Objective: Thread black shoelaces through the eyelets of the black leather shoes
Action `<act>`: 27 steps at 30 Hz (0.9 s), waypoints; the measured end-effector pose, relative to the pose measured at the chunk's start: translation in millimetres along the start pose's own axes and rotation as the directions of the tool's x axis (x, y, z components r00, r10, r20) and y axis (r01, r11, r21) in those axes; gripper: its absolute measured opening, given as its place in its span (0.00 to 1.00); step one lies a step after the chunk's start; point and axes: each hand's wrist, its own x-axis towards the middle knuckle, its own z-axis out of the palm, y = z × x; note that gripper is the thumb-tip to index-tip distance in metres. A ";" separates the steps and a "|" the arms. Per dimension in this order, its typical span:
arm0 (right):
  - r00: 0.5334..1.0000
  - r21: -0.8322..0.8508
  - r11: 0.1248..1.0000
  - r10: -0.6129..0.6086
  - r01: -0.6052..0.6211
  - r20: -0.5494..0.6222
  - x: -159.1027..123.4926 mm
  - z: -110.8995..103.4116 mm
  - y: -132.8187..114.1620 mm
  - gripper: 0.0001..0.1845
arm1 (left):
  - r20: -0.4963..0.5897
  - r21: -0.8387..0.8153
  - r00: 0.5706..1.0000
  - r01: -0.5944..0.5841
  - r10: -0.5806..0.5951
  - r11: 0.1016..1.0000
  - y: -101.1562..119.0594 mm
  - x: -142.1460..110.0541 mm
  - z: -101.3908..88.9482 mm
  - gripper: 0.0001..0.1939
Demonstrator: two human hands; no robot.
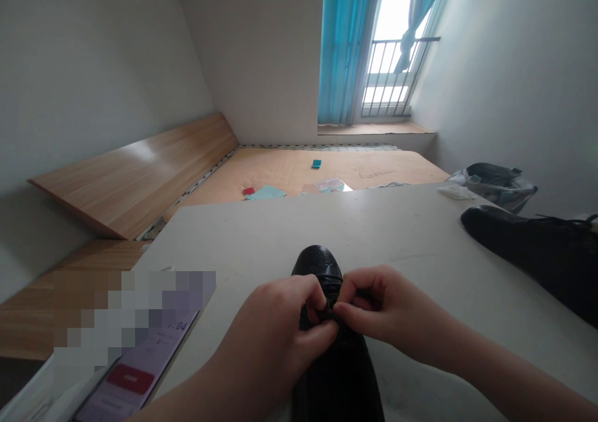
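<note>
Tabletop (252, 238), left grip (284, 316), right grip (385, 302), pinched closed on shoe (317, 261)

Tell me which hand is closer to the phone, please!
Left. The left hand is at the black shoe, to the right of the phone and apart from it; the right hand is at that shoe too, but farther right.

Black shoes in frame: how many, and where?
2. A shiny black leather-look shoe on the white tabletop, under the left hand and right hand; a black lace-up shoe at the image's right edge, partly cut off. More could be hidden.
</note>
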 end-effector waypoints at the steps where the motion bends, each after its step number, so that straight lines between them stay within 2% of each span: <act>1: 1.000 -0.020 1.000 -0.013 0.013 -0.012 -0.9 0.2 -0.7 0.11 | 0.011 -0.020 1.000 0.002 -0.002 1.000 0.1 -0.1 -0.9 0.05; 5: 0.992 -0.072 0.991 -0.117 0.114 -0.052 -3.6 -3.3 -1.5 0.08 | 0.047 -0.110 0.999 0.003 0.002 0.994 -1.1 0.1 -9.1 0.03; 7: 0.977 -0.192 0.961 -0.211 0.201 -0.034 -4.8 -9.3 -0.3 0.07 | 0.089 -0.153 0.996 0.024 -0.011 0.988 -4.0 1.1 -15.0 0.07; 8: 0.960 -0.295 0.919 -0.279 0.263 -0.013 -5.5 -13.3 0.5 0.07 | 0.110 -0.166 0.994 0.031 -0.013 0.986 -5.8 1.7 -18.0 0.08; 10: 0.906 -0.505 0.773 -0.421 0.384 0.045 -7.1 -21.7 2.3 0.07 | 0.146 -0.159 0.989 0.036 -0.012 0.987 -9.7 2.9 -23.3 0.09; 13: 0.832 -0.670 0.573 -0.542 0.471 0.121 -9.7 -30.9 3.7 0.07 | 0.173 -0.053 0.984 0.046 -0.036 0.998 -13.5 3.1 -30.2 0.10; 21: 0.784 -0.835 0.305 -0.581 0.457 0.217 -18.4 -31.4 -1.7 0.08 | 0.238 0.148 0.968 0.042 -0.076 0.988 -18.3 4.7 -42.3 0.11; 23: 0.795 -0.847 0.293 -0.565 0.444 0.222 -21.4 -32.8 -2.0 0.08 | 0.248 0.160 0.965 0.042 -0.082 0.986 -19.1 5.1 -43.4 0.11; 27: 0.840 -0.839 0.345 -0.497 0.420 0.216 -26.1 -38.0 -2.5 0.10 | 0.251 0.188 0.962 0.062 -0.109 0.980 -18.4 4.5 -44.4 0.11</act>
